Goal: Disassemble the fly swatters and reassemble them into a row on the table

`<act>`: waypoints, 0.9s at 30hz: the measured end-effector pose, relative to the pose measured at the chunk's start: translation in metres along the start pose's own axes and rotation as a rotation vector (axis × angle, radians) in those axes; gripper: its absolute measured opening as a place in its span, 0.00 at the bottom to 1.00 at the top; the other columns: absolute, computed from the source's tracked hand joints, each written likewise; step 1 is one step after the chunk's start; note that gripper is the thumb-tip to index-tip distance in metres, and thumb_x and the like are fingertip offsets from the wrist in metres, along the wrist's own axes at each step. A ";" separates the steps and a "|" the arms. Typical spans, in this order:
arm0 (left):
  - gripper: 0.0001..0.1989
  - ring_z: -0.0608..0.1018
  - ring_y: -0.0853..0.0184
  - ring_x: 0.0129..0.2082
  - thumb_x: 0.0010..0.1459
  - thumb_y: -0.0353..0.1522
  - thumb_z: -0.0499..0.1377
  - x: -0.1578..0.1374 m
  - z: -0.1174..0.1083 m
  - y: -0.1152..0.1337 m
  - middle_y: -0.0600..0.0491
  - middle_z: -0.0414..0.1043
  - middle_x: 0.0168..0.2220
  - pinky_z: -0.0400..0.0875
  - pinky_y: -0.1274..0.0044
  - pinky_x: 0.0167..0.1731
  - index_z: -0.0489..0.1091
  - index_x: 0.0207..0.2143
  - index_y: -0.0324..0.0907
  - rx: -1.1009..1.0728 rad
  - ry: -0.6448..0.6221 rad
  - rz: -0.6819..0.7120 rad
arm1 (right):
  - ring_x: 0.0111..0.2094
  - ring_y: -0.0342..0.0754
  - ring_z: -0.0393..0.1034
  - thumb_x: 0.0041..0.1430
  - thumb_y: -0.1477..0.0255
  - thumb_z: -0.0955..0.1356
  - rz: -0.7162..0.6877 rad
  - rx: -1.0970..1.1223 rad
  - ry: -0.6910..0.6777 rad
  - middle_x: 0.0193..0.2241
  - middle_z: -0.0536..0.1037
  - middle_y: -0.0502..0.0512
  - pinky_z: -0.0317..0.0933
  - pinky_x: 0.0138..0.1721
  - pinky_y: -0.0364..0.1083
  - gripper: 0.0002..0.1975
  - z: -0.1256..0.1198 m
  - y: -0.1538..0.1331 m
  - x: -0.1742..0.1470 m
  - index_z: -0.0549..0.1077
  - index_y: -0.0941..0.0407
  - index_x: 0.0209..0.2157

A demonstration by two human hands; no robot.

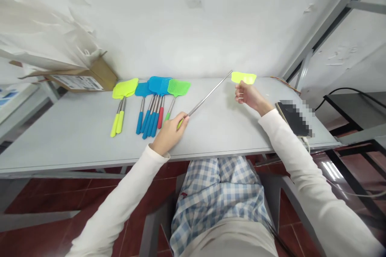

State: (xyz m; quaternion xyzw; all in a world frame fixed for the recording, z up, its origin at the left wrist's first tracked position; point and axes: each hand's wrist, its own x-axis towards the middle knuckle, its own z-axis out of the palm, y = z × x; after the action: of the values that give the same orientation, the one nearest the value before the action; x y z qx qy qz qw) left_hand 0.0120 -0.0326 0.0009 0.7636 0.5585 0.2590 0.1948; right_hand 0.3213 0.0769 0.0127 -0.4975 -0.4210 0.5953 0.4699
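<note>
One camera, worn on the head, looked forward and down from above and behind the left hand (pixel 169 132) and the right hand (pixel 251 97). It was near enough to include the lap (pixel 220 196) behind them, the table (pixel 217 132) under them and the wall (pixel 181 36) beyond.

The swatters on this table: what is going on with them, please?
A person's left hand holds a rod by its grip, while the right hand holds a yellow head. The rod ends close to the head; whether they touch, I cannot tell. Other swatters, with yellow, blue and green heads, lie at the left on the table.
</note>
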 end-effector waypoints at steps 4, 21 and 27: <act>0.15 0.66 0.68 0.22 0.66 0.42 0.46 -0.007 0.002 -0.005 0.58 0.61 0.22 0.58 0.77 0.29 0.66 0.36 0.44 0.012 -0.025 -0.020 | 0.22 0.41 0.68 0.71 0.61 0.59 -0.003 0.043 -0.055 0.23 0.71 0.51 0.60 0.23 0.41 0.18 0.019 0.013 -0.002 0.72 0.57 0.34; 0.14 0.65 0.68 0.20 0.67 0.42 0.46 -0.019 0.007 -0.008 0.60 0.57 0.21 0.57 0.77 0.26 0.64 0.35 0.45 -0.037 -0.085 -0.020 | 0.36 0.45 0.73 0.70 0.55 0.59 -0.208 0.180 -0.065 0.33 0.77 0.56 0.71 0.37 0.43 0.20 0.042 0.006 0.000 0.75 0.55 0.43; 0.13 0.63 0.69 0.19 0.67 0.42 0.46 -0.017 0.006 -0.007 0.60 0.55 0.20 0.55 0.77 0.25 0.63 0.35 0.45 -0.052 -0.088 -0.031 | 0.36 0.45 0.74 0.68 0.53 0.61 -0.229 0.190 -0.059 0.31 0.77 0.55 0.71 0.39 0.44 0.20 0.042 0.006 -0.001 0.74 0.54 0.43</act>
State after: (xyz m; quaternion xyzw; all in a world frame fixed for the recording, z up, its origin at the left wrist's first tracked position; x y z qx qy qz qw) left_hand 0.0061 -0.0472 -0.0115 0.7602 0.5542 0.2363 0.2430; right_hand 0.2788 0.0729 0.0133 -0.3819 -0.4303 0.5895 0.5670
